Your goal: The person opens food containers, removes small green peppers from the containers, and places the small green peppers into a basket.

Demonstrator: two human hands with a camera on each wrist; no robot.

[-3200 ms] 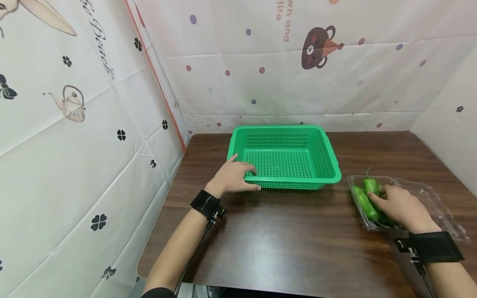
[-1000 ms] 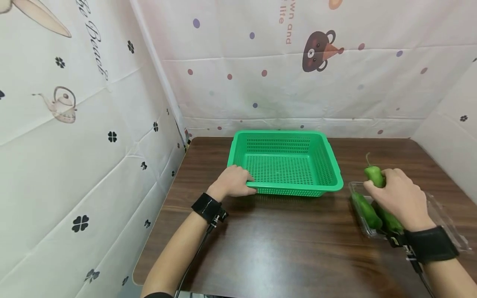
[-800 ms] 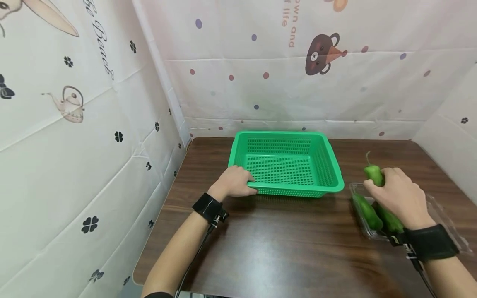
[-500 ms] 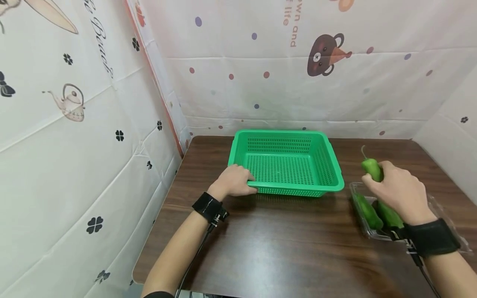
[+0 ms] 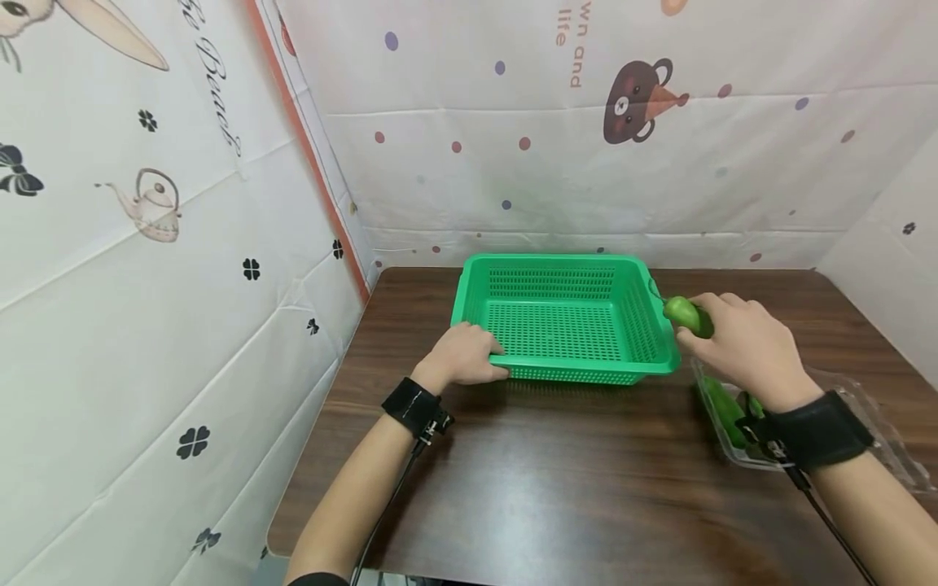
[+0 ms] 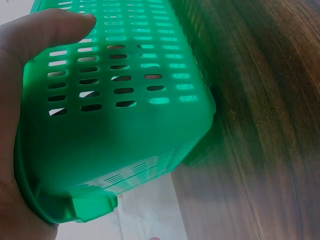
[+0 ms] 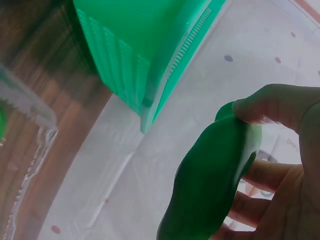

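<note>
A green plastic basket [image 5: 572, 370] with slotted walls stands at the back middle of the table. My left hand [image 5: 463, 356] grips its near left corner, thumb [image 6: 60, 27] against the outer wall and the other fingers over the rim. In my right hand [image 5: 747, 346] is a long green pepper [image 7: 205, 175], pinched between thumb and fingers, its thin stem pointing at the basket's right rim. The pepper is held up in the air beside that rim. Below the right wrist, a clear plastic box [image 5: 740, 461] holds more green peppers [image 5: 724, 413], partly hidden by the hand and wrist strap.
The clear box's lid [image 5: 875, 423] lies folded out to the right. Brown wood tabletop [image 5: 557, 472] spreads in front of the basket. Printed white sheets [image 5: 440, 187] rise behind the table and at both sides. Cables [image 5: 384, 513] run from both wrist straps.
My right hand has lifted a green pepper out of the clear box and carried it left and up to the basket's right rim. My left hand has closed on the basket's near left rim.
</note>
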